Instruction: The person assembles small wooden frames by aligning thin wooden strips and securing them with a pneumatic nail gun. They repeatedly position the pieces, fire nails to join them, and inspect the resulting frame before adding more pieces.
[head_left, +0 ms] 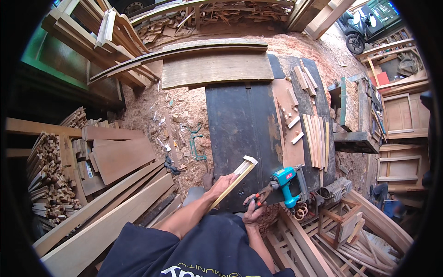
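Note:
My left hand point(223, 184) is closed around a narrow wooden strip point(230, 187), which slants up and away from my body. A short pale block point(250, 160) sits across the strip's far end. Lower and to the right, my right hand point(252, 213) grips a pair of pincers point(264, 194) by handles with red and black on them. The pincers' jaws point toward a teal nail gun point(289, 185), which rests at the near right of the black worktable point(237, 124). Whether the jaws touch the gun I cannot tell. Small dark bits lie on the tabletop between my hands.
Thin wooden strips point(316, 141) and short offcuts point(293, 122) lie on the table's right side. A wide board point(217, 71) spans its far end. Green clamps point(197, 147) lie on the shavings at left. Stacked lumber point(106, 221) borders the left; a wooden frame point(341, 224) stands at near right.

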Available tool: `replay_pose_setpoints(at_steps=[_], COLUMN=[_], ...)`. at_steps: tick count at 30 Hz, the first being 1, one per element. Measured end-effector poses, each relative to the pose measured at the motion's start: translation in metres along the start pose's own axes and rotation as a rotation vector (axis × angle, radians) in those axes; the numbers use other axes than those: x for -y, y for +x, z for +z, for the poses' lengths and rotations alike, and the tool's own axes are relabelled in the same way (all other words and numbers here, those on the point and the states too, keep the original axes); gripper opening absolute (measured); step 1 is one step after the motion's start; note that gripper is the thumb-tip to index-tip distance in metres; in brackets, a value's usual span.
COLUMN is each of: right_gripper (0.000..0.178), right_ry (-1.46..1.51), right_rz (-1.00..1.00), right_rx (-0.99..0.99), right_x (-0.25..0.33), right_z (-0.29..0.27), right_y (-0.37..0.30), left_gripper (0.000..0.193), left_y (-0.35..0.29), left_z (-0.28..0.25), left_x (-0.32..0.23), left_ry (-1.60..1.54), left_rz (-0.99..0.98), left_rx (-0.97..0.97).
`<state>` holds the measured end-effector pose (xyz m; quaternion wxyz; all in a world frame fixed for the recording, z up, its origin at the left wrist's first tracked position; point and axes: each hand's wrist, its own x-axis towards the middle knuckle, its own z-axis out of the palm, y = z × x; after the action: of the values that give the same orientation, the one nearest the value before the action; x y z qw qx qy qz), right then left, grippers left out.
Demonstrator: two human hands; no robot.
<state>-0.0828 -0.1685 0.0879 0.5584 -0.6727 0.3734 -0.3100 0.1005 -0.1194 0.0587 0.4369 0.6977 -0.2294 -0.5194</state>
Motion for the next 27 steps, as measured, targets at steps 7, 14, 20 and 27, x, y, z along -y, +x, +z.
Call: replay_pose_setpoints(at_steps=[7, 14, 20, 27], right_gripper=[0.027, 0.036, 0.042, 0.041], right_ry=[-0.322, -0.559, -0.433, -0.136], right_rz=[0.284, 0.339, 0.452, 0.527], right_rx=[0.061, 0.175, 0.164, -0.009], right_x=[0.002, -0.002, -0.003, 0.011], right_z=[0.003, 0.004, 0.003, 0.005], right_y=[0.002, 0.008, 0.012, 0.005], left_gripper=[0.06, 0.057, 0.055, 0.056], left_y=[-0.004, 0.0, 0.003, 0.001], left_z=[-0.005, -0.002, 0.001, -0.003], left_x=[-0.011, -0.006, 0.001, -0.01], left_ry=[0.028, 0.001, 0.033, 0.057], left_rz=[-0.026, -0.053, -0.042, -0.101], left_rx=[0.011, 0.012, 0.006, 0.048])
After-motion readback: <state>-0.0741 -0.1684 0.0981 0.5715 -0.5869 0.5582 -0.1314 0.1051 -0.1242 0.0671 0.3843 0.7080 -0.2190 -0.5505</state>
